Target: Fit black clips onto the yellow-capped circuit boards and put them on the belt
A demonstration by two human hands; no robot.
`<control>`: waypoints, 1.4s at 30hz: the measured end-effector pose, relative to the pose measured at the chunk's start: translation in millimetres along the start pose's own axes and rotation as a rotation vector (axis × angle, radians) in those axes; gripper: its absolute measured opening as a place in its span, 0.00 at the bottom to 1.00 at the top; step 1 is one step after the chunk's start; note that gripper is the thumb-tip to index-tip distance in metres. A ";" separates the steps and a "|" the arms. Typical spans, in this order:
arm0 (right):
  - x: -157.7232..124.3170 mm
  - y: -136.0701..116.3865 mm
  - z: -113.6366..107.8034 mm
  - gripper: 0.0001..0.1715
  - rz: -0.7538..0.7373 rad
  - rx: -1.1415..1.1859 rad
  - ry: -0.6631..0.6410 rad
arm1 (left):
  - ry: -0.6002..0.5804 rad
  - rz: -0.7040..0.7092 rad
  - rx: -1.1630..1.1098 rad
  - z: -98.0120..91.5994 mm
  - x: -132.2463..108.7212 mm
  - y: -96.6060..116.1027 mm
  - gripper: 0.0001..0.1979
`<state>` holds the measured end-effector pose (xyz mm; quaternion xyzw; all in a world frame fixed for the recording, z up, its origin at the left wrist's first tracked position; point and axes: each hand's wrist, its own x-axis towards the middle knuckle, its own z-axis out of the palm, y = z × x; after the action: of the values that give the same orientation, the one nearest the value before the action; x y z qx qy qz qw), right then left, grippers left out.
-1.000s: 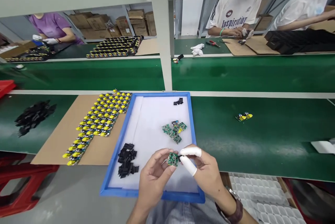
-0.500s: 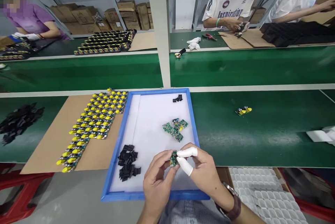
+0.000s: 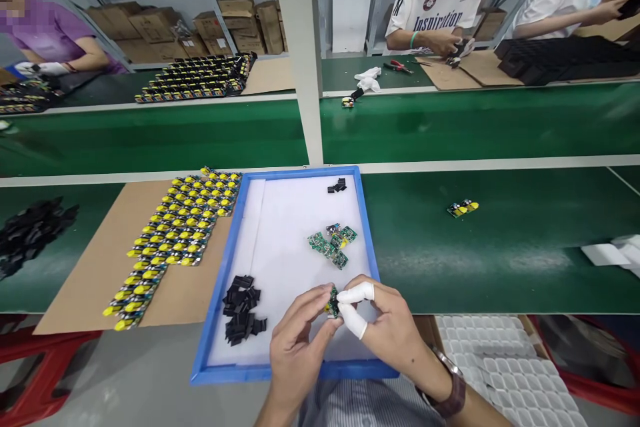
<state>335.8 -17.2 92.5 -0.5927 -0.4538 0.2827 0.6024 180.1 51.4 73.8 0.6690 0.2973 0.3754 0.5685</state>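
Observation:
Over the near part of a blue-rimmed white tray [image 3: 369,247], my left hand [image 3: 301,336] grips a small green circuit board [image 3: 332,302] by its edges. My right hand [image 3: 385,317], with white finger cots on thumb and forefinger, pinches at the right side of that board; a dark bit shows at the fingertips, too small to name. Just beyond the hands lie several loose green circuit boards [image 3: 327,245]. A heap of black plastic pieces [image 3: 243,310] is to the left in the tray, and a few more black pieces [image 3: 337,186] sit at its far end.
Left of the tray, rows of boards with yellow parts [image 3: 183,220] cover a cardboard sheet [image 3: 95,267]. More black pieces [image 3: 35,230] are piled farther left. One board [image 3: 463,208] lies on the green bench to the right. Several people work across the green conveyor [image 3: 425,127].
The circuit board has been turned more edge-on between my fingers, while both hands keep hold of it. The whole view has shifted slightly. Across the line, a co-worker's hands have moved.

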 end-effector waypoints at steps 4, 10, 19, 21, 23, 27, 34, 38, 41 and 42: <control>1.1 1.1 -1.6 0.13 0.053 0.025 -0.023 | -0.021 0.071 0.045 1.0 0.6 -0.1 0.20; -1.3 9.4 -1.2 0.10 0.080 0.054 -0.059 | -0.023 0.208 0.171 -0.4 0.8 -4.3 0.25; -11.2 13.5 -7.7 0.14 0.227 0.337 -0.089 | -0.044 0.380 0.476 0.8 6.2 14.7 0.27; -13.5 13.5 -8.7 0.19 0.218 0.352 -0.104 | -0.037 0.404 0.503 1.9 5.6 15.1 0.28; -15.1 14.7 -9.1 0.20 0.223 0.328 -0.114 | -0.056 0.418 0.522 2.5 4.1 13.7 0.30; -16.5 20.8 -9.6 0.16 0.256 0.322 -0.127 | -0.093 0.430 0.551 2.3 0.5 9.9 0.33; -13.7 26.4 -8.4 0.08 0.344 0.412 -0.111 | -0.041 0.478 0.568 3.2 -1.1 5.1 0.34; -11.7 27.3 -5.6 0.07 0.344 0.452 -0.124 | -0.009 0.494 0.571 4.3 1.5 5.2 0.33; -13.0 31.2 -2.0 0.08 0.333 0.517 -0.062 | -0.009 0.489 0.583 5.4 4.1 5.7 0.31; -13.4 32.4 -1.0 0.09 0.343 0.532 -0.076 | 0.000 0.491 0.590 5.9 4.8 5.7 0.31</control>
<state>337.3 -25.0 58.4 -0.4713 -0.2796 0.5107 0.6625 187.4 51.2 79.7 0.8551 0.2235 0.3986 0.2449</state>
